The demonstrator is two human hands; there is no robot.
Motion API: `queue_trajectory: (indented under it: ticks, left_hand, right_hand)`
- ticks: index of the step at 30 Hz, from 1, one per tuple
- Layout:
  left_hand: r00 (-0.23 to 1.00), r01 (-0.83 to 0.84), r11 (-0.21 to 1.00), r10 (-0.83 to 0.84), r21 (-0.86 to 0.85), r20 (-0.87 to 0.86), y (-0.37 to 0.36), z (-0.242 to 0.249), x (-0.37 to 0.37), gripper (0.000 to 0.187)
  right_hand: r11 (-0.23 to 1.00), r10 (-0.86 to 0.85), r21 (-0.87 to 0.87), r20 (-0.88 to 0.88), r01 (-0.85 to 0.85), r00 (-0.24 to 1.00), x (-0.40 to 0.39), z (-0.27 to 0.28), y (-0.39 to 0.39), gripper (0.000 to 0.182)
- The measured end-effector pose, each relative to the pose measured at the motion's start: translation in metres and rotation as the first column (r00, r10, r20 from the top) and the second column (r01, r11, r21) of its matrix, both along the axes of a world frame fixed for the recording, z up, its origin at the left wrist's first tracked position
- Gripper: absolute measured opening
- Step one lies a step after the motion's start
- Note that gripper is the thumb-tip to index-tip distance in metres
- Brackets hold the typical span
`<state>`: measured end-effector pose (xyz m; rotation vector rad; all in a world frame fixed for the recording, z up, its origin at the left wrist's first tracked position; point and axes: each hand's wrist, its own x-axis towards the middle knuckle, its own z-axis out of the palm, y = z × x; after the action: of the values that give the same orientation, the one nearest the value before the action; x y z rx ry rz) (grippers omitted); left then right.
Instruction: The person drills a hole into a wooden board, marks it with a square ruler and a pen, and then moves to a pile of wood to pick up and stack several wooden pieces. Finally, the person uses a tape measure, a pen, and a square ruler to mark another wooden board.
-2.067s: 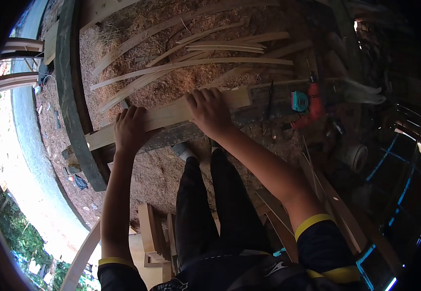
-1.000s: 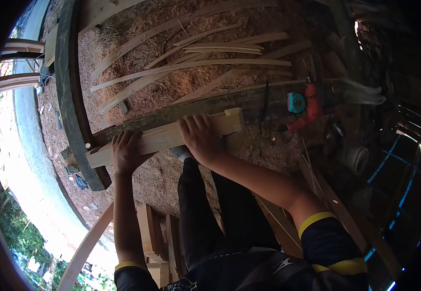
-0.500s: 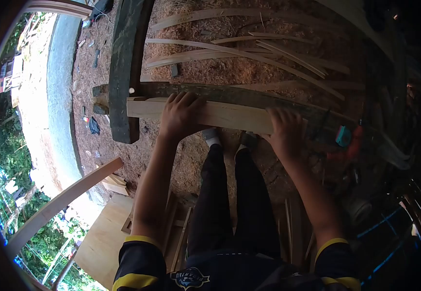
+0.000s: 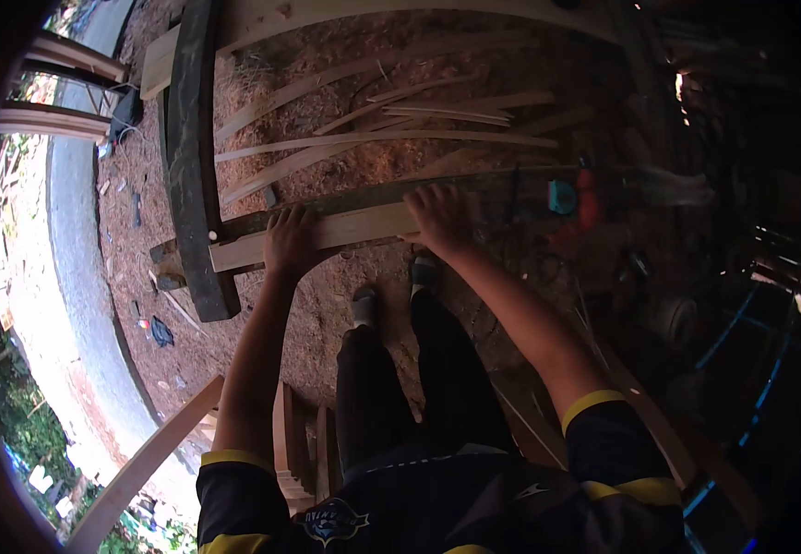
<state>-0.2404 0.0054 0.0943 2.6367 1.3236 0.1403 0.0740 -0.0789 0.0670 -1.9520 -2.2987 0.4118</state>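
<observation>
Gripping a pale squared plank [image 4: 364,224] from above, both hands are closed over it: the left hand [image 4: 292,242] nearer one end, the right hand [image 4: 439,217] nearer the other, with fingers curled over the far edge. The plank lies lengthwise along the near side of the long weathered beam [image 4: 364,199], its left end close to the crosswise timber [image 4: 193,148] at that beam's left end; whether the two touch cannot be told. It should handle as a stiff, moderately heavy piece, unlikely to bend or break, and its smooth-looking faces may slide a little under dry palms. A wide hold near both ends, thumbs on the near side, would balance it best, while its corners could leave splinters. Beyond the beam lie thin wooden strips [image 4: 391,135], much more flexible by their look; toward its right end, in dim light, sit what seem to be a teal tape measure [image 4: 562,197] and a red power drill [image 4: 588,198], with no brand legible on either. No writing shows on the plank. On the near side of the beam, the wearer's dark shirt [image 4: 419,508] carries a badge [image 4: 336,522] whose lettering seems to end in "TAU", the rest too blurred to read.
</observation>
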Motion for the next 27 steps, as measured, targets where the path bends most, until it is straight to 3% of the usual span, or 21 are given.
queue_trajectory:
  ticks: [4, 6, 8, 10, 13, 15, 18, 20, 24, 27]
  left_hand:
    - [0.997, 0.032, 0.997, -0.037, -0.072, -0.071, -0.005, -0.006, -0.001, 0.077]
    - [0.995, 0.026, 0.996, -0.035, -0.089, -0.094, -0.009, -0.009, -0.006, 0.087]
    - [0.998, 0.035, 0.999, -0.037, -0.031, -0.050, -0.027, -0.010, -0.017, 0.096]
    - [0.989, -0.034, 0.998, 0.042, -0.057, 0.142, -0.056, 0.014, -0.019, 0.093]
    - [0.925, -0.117, 0.976, 0.174, -0.184, 0.339, -0.117, 0.062, -0.040, 0.068]
    - [0.904, -0.125, 0.968, 0.202, -0.217, 0.378, -0.146, 0.082, -0.056, 0.057]
    - [0.839, -0.010, 0.983, 0.109, -0.184, 0.533, -0.148, 0.087, -0.068, 0.041]
    - [0.817, 0.065, 0.973, 0.075, -0.222, 0.572, -0.148, 0.100, -0.064, 0.028]
    - [0.787, 0.096, 0.967, 0.072, -0.238, 0.613, -0.133, 0.119, -0.005, 0.024]
    - [0.764, 0.149, 0.943, 0.080, -0.296, 0.640, -0.128, 0.134, 0.059, 0.023]
  right_hand:
    - [0.978, -0.104, 0.191, 0.087, 0.086, 0.991, -0.013, 0.038, -0.026, 0.105]
    - [0.958, -0.125, 0.254, -0.053, 0.134, 0.991, -0.026, 0.070, -0.056, 0.113]
    - [0.909, -0.246, 0.290, -0.203, 0.298, 0.948, -0.032, 0.096, -0.100, 0.102]
    - [0.835, -0.378, 0.293, -0.309, 0.465, 0.873, -0.030, 0.111, -0.160, 0.093]
    - [0.633, -0.613, 0.249, -0.418, 0.733, 0.671, 0.003, 0.099, -0.304, 0.074]
    - [0.521, -0.695, 0.245, -0.433, 0.817, 0.573, 0.015, 0.113, -0.370, 0.057]
    - [0.447, -0.728, 0.316, -0.415, 0.837, 0.545, 0.031, 0.141, -0.433, 0.047]
    - [0.283, -0.803, 0.193, -0.488, 0.940, 0.342, 0.042, 0.142, -0.457, 0.042]
    - [0.256, -0.842, 0.107, -0.464, 0.961, 0.276, 0.066, 0.185, -0.445, 0.042]
    - [0.293, -0.795, 0.167, -0.504, 0.942, 0.336, 0.089, 0.203, -0.405, 0.041]
